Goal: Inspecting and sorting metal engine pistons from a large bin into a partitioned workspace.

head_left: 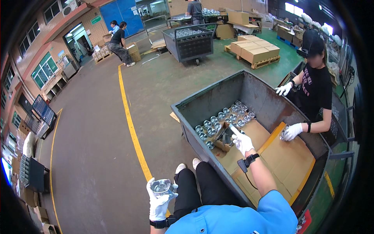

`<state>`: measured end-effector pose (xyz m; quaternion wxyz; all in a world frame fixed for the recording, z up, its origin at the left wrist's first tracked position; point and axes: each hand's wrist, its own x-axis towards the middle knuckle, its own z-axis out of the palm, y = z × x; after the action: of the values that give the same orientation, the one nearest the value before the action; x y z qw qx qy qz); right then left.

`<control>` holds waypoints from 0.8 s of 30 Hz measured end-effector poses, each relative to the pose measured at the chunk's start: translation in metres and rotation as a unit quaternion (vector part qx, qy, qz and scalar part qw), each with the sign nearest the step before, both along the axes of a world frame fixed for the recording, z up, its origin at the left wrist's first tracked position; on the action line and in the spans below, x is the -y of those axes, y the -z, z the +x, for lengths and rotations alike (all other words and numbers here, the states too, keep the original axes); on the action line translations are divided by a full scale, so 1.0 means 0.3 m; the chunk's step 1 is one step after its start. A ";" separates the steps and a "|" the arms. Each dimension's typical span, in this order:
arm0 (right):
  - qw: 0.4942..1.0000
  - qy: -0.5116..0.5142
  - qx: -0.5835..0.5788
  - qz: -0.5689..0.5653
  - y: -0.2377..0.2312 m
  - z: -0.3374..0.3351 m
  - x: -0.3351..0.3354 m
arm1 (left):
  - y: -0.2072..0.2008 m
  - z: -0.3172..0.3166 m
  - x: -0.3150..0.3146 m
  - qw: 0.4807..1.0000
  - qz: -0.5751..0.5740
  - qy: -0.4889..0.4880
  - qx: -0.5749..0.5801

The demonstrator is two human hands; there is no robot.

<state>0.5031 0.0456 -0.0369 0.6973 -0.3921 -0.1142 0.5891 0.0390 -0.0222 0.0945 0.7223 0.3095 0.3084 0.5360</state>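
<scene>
My left hand, in a white glove, is closed round a clear glass bowl in front of my legs. My right hand, also gloved, reaches into a large grey metal bin. Its fingers are closed at a pale, narrow object whose kind I cannot make out. Just beside that hand is a small cardboard box with dark items in it. Several similar glass bowls stand in rows on cardboard at the bin's far left.
Across the bin a co-worker rests one gloved hand on the rim and holds a glass in the other. Cardboard sheets line the bin floor. Farther off stand a dark cart and boxes on a pallet. A yellow line crosses the floor.
</scene>
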 end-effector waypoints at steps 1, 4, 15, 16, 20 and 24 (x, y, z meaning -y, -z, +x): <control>0.999 -0.025 0.014 -0.031 0.027 0.021 -0.020 | 0.001 0.006 0.001 1.000 0.001 0.002 0.006; 0.973 -0.129 0.122 -0.147 -0.009 -0.050 -0.019 | 0.002 0.016 0.003 0.998 0.023 0.014 0.055; 0.649 -0.170 0.740 0.046 -0.416 -0.411 0.143 | 0.011 0.038 -0.008 0.953 -0.005 0.133 0.273; 0.648 -0.171 0.740 0.046 -0.480 -0.443 0.158 | 0.014 0.038 -0.006 0.940 -0.014 0.143 0.309; 0.766 -0.204 0.600 0.104 -0.633 -0.552 0.232 | -0.035 0.063 0.002 0.981 0.038 0.110 0.155; 0.671 -0.206 0.676 0.224 -0.712 -0.654 0.283 | -0.041 0.081 -0.032 0.905 0.285 0.115 -0.294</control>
<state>0.3068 -0.0394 0.1766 0.3576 -0.4813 -0.7607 0.2486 0.0633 -0.0125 0.1068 0.5369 0.6789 0.3034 0.3985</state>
